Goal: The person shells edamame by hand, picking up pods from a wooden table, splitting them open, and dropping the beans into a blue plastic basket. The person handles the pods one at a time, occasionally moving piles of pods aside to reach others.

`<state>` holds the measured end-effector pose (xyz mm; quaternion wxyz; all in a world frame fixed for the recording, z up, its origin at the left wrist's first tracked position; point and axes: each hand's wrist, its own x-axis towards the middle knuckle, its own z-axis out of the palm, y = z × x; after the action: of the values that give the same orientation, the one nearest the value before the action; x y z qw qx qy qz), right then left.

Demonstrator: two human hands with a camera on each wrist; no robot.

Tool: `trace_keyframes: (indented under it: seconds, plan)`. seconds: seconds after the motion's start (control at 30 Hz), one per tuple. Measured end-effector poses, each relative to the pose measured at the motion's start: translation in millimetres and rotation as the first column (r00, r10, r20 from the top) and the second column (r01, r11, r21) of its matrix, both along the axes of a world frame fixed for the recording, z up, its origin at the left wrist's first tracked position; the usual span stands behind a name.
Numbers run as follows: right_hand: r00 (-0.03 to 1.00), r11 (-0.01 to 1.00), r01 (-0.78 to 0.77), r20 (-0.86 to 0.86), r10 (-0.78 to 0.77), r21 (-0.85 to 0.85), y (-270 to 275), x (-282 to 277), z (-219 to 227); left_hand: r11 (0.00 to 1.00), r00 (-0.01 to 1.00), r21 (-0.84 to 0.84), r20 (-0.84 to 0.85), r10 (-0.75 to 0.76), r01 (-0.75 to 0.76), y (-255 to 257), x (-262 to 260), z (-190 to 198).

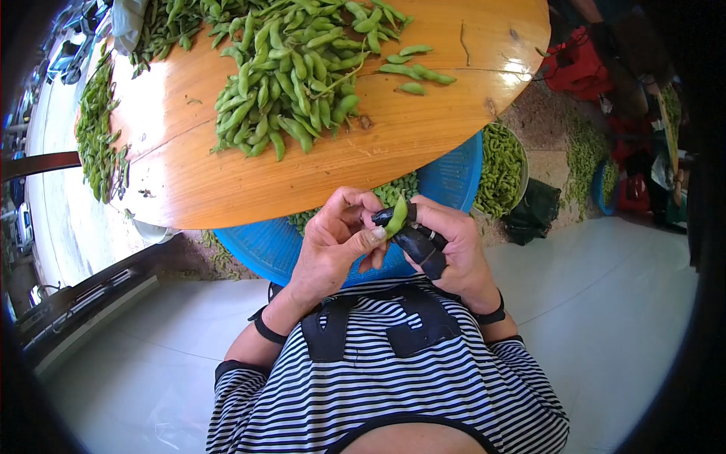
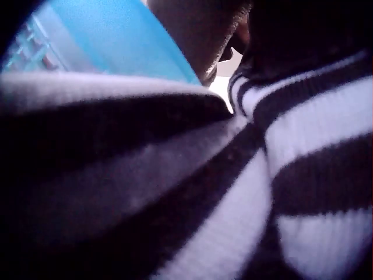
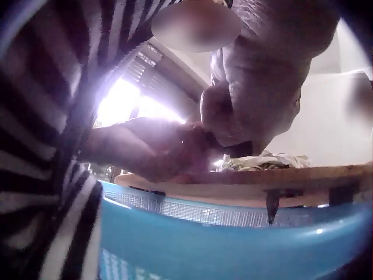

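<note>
In the head view, a green bean pod (image 1: 397, 217) is held between both hands above a blue basket (image 1: 261, 253). The left hand (image 1: 333, 242) pinches the pod's lower end with its thumb and fingers. Black coverings wrap the thumb and a finger of the right hand (image 1: 450, 242), which grips the pod from the other side. Both hands (image 3: 256, 87) (image 3: 157, 149) show dimly above the basket (image 3: 221, 245) in the right wrist view. Striped shirt cloth (image 2: 221, 233) fills most of the left wrist view, and its hand's fingers are hidden there.
A large pile of pods (image 1: 287, 83) lies on the wooden table (image 1: 181, 174), whose edge is just beyond the hands. Shelled beans (image 1: 401, 185) lie in the basket. At the right stand a container of pods (image 1: 499, 166) and a dark bag (image 1: 533, 212).
</note>
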<state>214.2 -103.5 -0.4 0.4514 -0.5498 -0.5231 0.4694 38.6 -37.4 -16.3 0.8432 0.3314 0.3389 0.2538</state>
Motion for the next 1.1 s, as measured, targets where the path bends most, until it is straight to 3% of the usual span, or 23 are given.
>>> trace_keyframes:
  seconds: [0.17, 0.3, 0.43, 0.5, 0.53, 0.6, 0.63, 0.73, 0.8, 0.83, 0.87, 0.9, 1.0, 1.07, 1.1]
  plan:
    - [0.946, 0.995, 0.041, 0.317, -0.069, 0.093, -1.9, -7.4, 7.1, 0.986, 0.991, 0.159, -0.132, -0.02, 0.041, -0.4, 2.1, 2.2]
    - [0.928, 0.994, 0.017, 0.369, -0.057, 0.111, -4.0, -0.2, 8.2, 0.944, 0.971, 0.321, -0.239, 0.005, 0.075, -2.9, 3.6, 2.9]
    - [0.951, 0.994, 0.096, 0.291, -0.107, 0.054, -4.1, 9.2, 6.3, 0.941, 0.973, 0.332, -0.231, 0.017, 0.062, -1.8, 1.2, -2.8]
    - [0.945, 0.985, 0.174, 0.276, -0.174, 0.024, -5.1, 14.4, 6.1, 0.983, 0.986, 0.165, -0.16, -0.056, 0.083, 0.7, -1.3, -4.8]
    - [0.945, 0.985, 0.173, 0.277, -0.173, 0.024, -4.1, 15.2, 7.5, 0.983, 0.986, 0.165, -0.159, -0.056, 0.082, 1.5, -2.2, -5.1]
    - [0.969, 0.955, 0.248, 0.03, -0.247, -0.163, -2.0, 16.5, 13.5, 0.99, 0.985, 0.065, -0.125, -0.119, 0.128, 2.8, -3.6, -5.7]
    - [0.973, 0.929, 0.184, -0.076, -0.219, -0.321, -2.2, 17.3, 15.7, 0.99, 0.985, 0.063, -0.125, -0.12, 0.129, 3.3, -3.8, -5.8]
    - [0.968, 0.959, 0.138, -0.17, -0.183, -0.247, -1.9, 14.2, 0.0, 0.971, 0.969, -0.006, -0.072, -0.237, 0.237, 1.9, -2.6, -3.9]
    - [0.958, 0.937, 0.138, -0.198, -0.209, -0.32, -0.2, 10.8, 6.2, 0.961, 0.952, 0.108, -0.198, -0.232, 0.256, -1.6, 0.8, -0.6]
    - [0.978, 0.967, 0.141, -0.123, -0.169, -0.212, 1.6, 8.5, 4.9, 0.961, 0.952, 0.107, -0.199, -0.232, 0.256, -0.5, 1.2, -1.2]
    - [0.99, 0.986, 0.132, -0.041, -0.137, -0.102, 2.5, 7.6, 3.3, 0.857, 0.933, 0.411, -0.304, -0.194, 0.312, 1.2, 2.3, -2.6]
    - [0.99, 0.986, 0.132, -0.041, -0.136, -0.103, 2.6, 7.6, 0.5, 0.655, 0.913, 0.66, -0.389, -0.122, 0.369, 1.9, 3.1, -3.5]
    - [0.992, 0.992, 0.122, 0.029, -0.123, 0.034, 1.5, 8.8, -3.5, 0.597, 0.931, 0.744, -0.365, -0.013, 0.3, -2.0, 6.3, -2.6]
    - [0.986, 0.961, 0.113, -0.089, -0.139, -0.251, -1.5, 13.2, -0.1, 0.623, 0.92, 0.706, -0.386, -0.06, 0.337, -2.2, 1.9, -2.4]
    - [0.986, 0.961, 0.115, -0.087, -0.141, -0.252, -2.5, 14.5, -2.0, 0.646, 0.908, 0.667, -0.404, -0.106, 0.372, -2.0, 0.0, -2.3]
